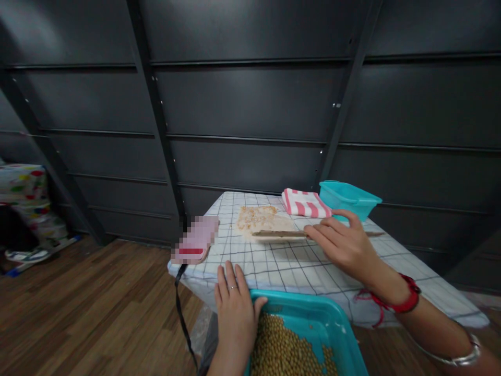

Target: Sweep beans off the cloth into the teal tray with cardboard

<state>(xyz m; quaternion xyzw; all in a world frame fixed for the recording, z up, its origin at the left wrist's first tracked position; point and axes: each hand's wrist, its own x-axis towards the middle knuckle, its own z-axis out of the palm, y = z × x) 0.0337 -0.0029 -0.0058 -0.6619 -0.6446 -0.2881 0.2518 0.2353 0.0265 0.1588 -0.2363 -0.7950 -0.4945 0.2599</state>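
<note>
right hand (348,245) lies on top of stick (277,234), can't tell if it grips | stick flat, left-to-right, mostly poking out left | left hand (235,308) open on tub (309,308)

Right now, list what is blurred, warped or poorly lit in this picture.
Head view: the pink object left of centre is pixelated into blocks. Head view: the wall rails bow and the posts splay, wide-angle distortion. Head view: the dark wall carries only a dull sheen, no hard glare; the checked cloth is evenly lit, the right hand slightly soft.

Right hand (346,245) around perhaps wooden stick (279,234)
</note>
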